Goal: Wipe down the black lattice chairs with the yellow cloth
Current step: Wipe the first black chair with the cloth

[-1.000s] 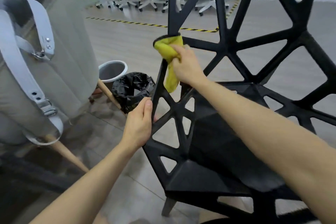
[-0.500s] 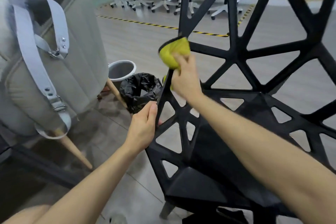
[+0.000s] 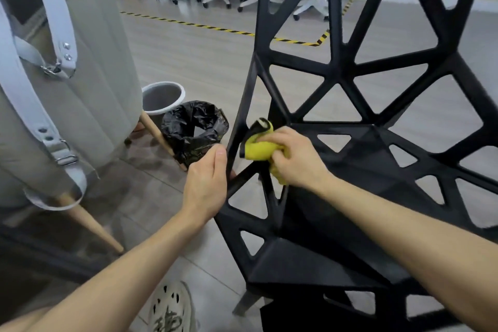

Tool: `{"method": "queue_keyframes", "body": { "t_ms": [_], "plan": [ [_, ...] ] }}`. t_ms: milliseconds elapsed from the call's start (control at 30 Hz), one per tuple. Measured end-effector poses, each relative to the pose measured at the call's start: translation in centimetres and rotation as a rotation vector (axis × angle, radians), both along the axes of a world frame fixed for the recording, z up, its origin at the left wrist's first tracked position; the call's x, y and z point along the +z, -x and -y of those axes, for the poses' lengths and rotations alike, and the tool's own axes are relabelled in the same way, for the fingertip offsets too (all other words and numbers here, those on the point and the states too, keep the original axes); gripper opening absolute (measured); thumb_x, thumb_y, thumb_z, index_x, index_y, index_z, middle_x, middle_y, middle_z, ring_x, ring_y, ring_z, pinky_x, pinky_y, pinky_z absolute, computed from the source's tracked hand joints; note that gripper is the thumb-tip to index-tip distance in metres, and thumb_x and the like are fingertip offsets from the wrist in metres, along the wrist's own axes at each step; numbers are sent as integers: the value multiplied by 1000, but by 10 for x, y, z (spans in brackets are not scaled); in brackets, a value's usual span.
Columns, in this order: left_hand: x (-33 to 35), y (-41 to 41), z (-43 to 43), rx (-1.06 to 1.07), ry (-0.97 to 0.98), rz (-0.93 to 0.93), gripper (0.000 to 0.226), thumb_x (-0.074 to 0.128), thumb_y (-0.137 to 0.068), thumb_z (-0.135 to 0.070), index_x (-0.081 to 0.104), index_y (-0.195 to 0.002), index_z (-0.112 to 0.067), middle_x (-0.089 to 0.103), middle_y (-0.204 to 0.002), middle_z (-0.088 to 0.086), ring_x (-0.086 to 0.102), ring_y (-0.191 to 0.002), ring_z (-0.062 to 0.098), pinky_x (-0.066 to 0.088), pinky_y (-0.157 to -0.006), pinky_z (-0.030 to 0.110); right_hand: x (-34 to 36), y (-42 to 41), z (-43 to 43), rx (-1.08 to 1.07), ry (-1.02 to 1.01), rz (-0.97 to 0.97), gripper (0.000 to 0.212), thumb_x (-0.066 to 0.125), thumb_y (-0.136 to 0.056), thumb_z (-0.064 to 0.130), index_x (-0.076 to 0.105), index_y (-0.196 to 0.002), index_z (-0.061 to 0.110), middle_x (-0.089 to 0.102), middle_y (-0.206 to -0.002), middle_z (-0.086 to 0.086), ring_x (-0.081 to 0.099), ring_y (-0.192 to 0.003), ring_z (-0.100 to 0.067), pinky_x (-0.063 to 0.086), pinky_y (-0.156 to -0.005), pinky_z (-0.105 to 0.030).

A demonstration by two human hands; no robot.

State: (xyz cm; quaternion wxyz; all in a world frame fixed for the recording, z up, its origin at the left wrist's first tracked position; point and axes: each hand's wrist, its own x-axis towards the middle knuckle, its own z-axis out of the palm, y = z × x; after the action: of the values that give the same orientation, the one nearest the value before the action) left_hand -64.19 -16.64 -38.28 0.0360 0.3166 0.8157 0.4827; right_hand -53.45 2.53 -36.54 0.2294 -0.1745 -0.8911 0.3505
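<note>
black lattice chair [image 3: 310,250] with the yellow cloth [image 3: 260,149] on its frame

the chair stands right in front of me on the grey plank floor [image 3: 202,62]. it is matte, hard and black, its back and seat cut into triangular openings between straight, angular struts. my right hand [image 3: 293,159] clenches the soft, bunched cloth against a strut where back meets seat, on the chair's left side. my left hand [image 3: 207,183] curls round the outer edge strut just beside it. beyond them stand a bin lined with a crinkled black bag [image 3: 194,129] and a smooth grey bin [image 3: 161,97].
</note>
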Motion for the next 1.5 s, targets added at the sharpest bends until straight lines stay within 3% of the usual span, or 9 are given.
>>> {"method": "queue_keyframes", "body": {
  "t_ms": [133, 300, 400, 500, 733, 933, 1167, 1333, 1500],
  "plan": [
    [0, 1, 0, -12, -3, -8, 38, 34, -117, -40, 54, -89, -24, 68, -71, -14, 75, -80, 18, 56, -79, 48, -1, 18, 35, -40, 30, -127, 52, 54, -93, 1, 67, -139, 21, 59, -128, 2, 58, -113, -7, 40, -99, -10],
    [2, -1, 1, 1, 3, 9, 41, 35, -118, -38, 59, -91, -20, 72, -72, -6, 72, -78, 14, 56, -79, 45, 3, -29, -31, -89, -90, 210, 53, 48, -87, 11, 74, -130, 27, 67, -122, -3, 65, -116, -25, 49, -107, -36],
    [6, -5, 1, 11, 6, 22, 42, 35, -118, -38, 59, -90, -19, 72, -72, -3, 69, -74, 5, 52, -75, 42, 58, 17, -67, -358, -61, -144, 56, 48, -88, 7, 68, -136, 27, 64, -117, 2, 59, -114, -16, 44, -106, -26],
    [10, -5, 0, 6, 27, 31, 44, 33, -119, -38, 60, -94, -12, 72, -74, 2, 68, -75, 1, 52, -79, 44, 95, 89, -65, -246, -182, -241, 63, 47, -90, 3, 61, -147, 28, 54, -132, -3, 54, -118, -17, 43, -101, -24],
    [14, -9, 2, 9, 49, 37, 41, 35, -118, -37, 63, -94, -18, 73, -74, -4, 67, -75, 8, 50, -71, 34, -12, 21, -82, -227, -129, 265, 51, 50, -88, 15, 71, -133, 25, 56, -140, -10, 59, -123, -40, 49, -106, -41],
    [12, -7, 2, 3, 14, 70, 40, 35, -119, -37, 65, -96, -22, 74, -75, -4, 69, -77, 8, 52, -74, 35, 59, 104, -53, -276, -60, -202, 53, 51, -91, 9, 63, -142, 14, 55, -145, -11, 55, -129, -29, 41, -112, -33],
    [16, -9, 2, 12, 0, 92, 42, 36, -118, -32, 62, -91, -13, 75, -75, -2, 67, -74, 10, 50, -72, 31, -4, 19, -98, -338, -34, 188, 53, 45, -87, 19, 69, -135, 21, 72, -130, -11, 65, -122, -36, 50, -104, -37],
    [37, 9, 15, -106, 224, 368, 22, 48, -109, -22, 65, -98, -12, 80, -88, -7, 76, -91, 28, 58, -87, 49, 62, 78, -44, -302, 11, -65, 46, 45, -86, 19, 70, -125, 21, 70, -123, -7, 62, -115, -30, 51, -104, -39],
    [68, 16, 72, -636, 633, 596, 24, 59, -111, -21, 58, -135, -25, 80, -115, -1, 79, -99, 17, 65, -91, 44, 11, -22, 45, 78, -169, 29, 37, 58, -92, 10, 71, -123, 24, 47, -110, 8, 58, -101, -29, 51, -89, -39]
  ]
}}
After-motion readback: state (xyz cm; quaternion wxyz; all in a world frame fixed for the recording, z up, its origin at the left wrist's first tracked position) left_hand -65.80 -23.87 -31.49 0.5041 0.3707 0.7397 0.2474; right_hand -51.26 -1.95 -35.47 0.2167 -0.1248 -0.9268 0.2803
